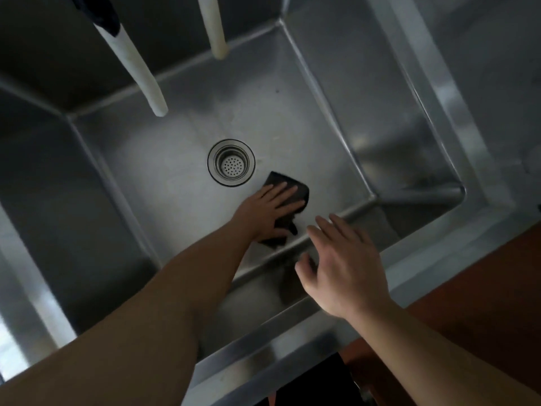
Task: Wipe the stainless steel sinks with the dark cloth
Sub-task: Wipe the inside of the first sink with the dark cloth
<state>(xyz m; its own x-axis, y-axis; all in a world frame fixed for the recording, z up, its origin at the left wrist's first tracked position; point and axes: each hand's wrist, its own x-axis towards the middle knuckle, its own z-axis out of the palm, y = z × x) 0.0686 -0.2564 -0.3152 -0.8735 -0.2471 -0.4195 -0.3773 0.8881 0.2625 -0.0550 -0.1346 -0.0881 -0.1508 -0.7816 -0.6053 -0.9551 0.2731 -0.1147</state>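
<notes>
A deep stainless steel sink (330, 118) fills the view, with a round strainer drain (231, 162) in the middle of its floor. The dark cloth (295, 186) lies on the sink floor just right of the drain. My left hand (268, 210) presses flat on the cloth with straight fingers, reaching down into the basin. My right hand (342, 268) hovers above the sink's front edge with its fingers spread and nothing in it.
Two pale hoses (137, 71) (215, 27) hang down over the back of the basin. The steel rim (292, 344) runs along the front, and a second basin wall (26, 177) lies to the left. A reddish floor (483, 288) shows at the lower right.
</notes>
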